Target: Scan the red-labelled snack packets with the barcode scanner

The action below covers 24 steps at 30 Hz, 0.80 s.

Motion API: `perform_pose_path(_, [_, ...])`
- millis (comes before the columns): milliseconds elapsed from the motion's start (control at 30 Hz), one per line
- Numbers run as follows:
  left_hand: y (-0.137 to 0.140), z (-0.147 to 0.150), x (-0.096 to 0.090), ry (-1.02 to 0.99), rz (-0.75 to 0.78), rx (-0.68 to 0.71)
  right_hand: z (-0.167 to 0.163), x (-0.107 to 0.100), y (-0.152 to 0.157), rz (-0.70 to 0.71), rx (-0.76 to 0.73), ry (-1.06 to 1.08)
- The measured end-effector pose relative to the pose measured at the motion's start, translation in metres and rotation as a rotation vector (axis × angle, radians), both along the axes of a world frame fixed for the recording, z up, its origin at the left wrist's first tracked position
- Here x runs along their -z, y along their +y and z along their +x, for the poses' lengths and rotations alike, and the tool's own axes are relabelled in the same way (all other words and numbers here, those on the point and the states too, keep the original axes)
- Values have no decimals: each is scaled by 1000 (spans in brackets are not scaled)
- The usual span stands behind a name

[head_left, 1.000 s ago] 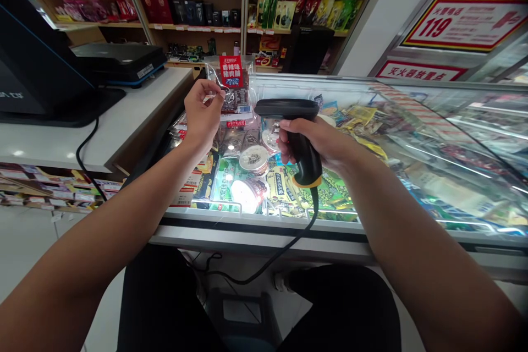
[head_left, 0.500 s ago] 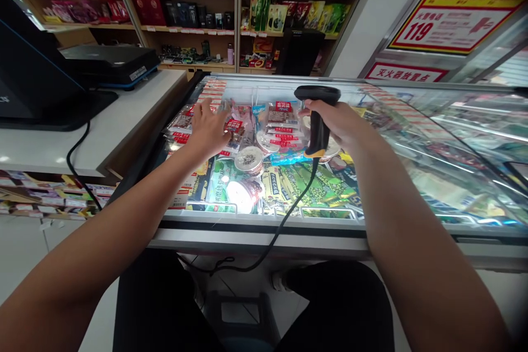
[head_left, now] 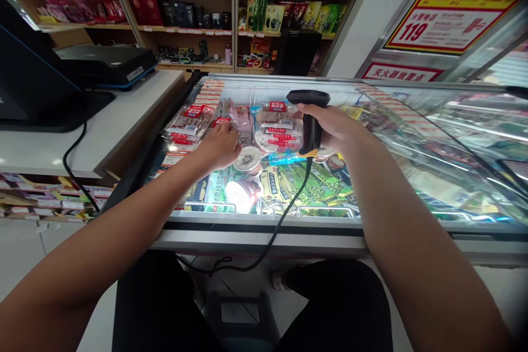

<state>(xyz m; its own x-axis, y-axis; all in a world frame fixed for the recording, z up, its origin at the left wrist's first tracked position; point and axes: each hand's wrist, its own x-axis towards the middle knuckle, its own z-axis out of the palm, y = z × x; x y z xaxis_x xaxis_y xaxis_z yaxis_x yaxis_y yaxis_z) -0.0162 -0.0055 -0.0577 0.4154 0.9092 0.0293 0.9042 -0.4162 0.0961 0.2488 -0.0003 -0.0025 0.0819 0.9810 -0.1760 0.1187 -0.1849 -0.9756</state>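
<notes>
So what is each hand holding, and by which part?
The right hand holds the scanner by its handle. The left hand is at a red-labelled packet; any grip there cannot be told.

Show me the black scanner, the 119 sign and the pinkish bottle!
Black scanner [head_left: 312, 132], head view: on its handle.
119 sign [head_left: 447, 27], head view: on its white lower part.
Pinkish bottle [head_left: 228, 55], head view: on its body.

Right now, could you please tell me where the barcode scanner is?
The barcode scanner is right of centre in the head view, held in the right hand, just right of a red-labelled packet.
</notes>
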Motion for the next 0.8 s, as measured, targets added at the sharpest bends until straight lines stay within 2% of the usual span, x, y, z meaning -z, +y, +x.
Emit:
perform_pose_path(100, [2,2,2,-75,71,19,3,-1,-1,11,-8,51])
perform_pose_path(167, [4,6,3,-240,94,54,5,-2,-2,44,-34,86])
perform_pose_path(200, [4,9,3,-372,54,67,4,-3,-4,69,-57,103])
perform_pose_path(267, [5,14,2,-674,-122,67,2,-6,-9,110,-113,127])
perform_pose_path(333, [4,18,-2,-935,-321,17,-4,-10,-16,113,-160,136])
perform_pose_path(400, [3,20,-6,-1114,-462,-52,-11,-14,-23,87,-198,130])
perform_pose_path(533, [5,20,-9,-1320,-629,-141,-21,-17,-32,69,-268,104])
perform_pose_path(700, [15,16,-1,-1507,-691,-136,-23,-23,-39,98,-329,129])
perform_pose_path(800, [18,14,-1,-1579,-700,-190,-22,-25,-41,120,-316,132])
